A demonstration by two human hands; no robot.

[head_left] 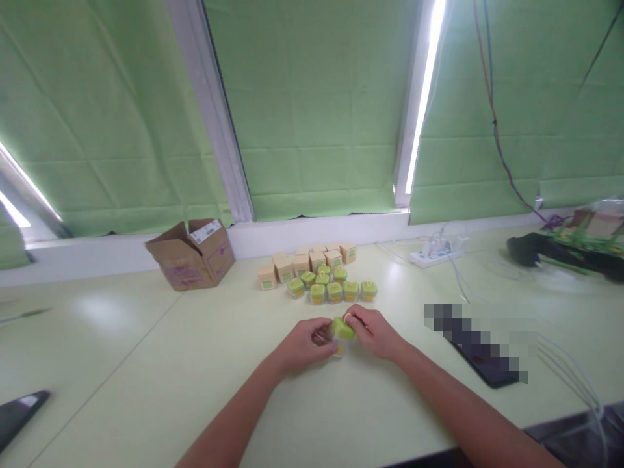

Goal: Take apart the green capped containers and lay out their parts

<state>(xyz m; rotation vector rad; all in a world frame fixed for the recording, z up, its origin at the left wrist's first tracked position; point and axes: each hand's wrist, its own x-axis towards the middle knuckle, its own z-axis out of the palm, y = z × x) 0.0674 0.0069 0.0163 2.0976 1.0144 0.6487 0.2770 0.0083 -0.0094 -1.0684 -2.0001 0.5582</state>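
Between my hands is a small clear container point(340, 348) with a yellow label, and its green lid point(343, 329) sits tilted at the top. My left hand point(307, 344) curls around the clear body from the left. With fingers pinched, my right hand point(374, 331) holds the lid's right edge near a small pale tab. Whether the lid is apart from the body I cannot tell. Just beyond my hands stand several more green-lidded containers point(334, 292). Behind them are several small tan boxes point(302, 264) with green labels.
An open cardboard box point(197, 257) stands at the back left. A white power strip point(439, 252) with cables is at the back right. A dark phone-like device point(482, 361), partly pixelated, lies to the right of my hands. Another dark device point(19, 413) is at the left edge.
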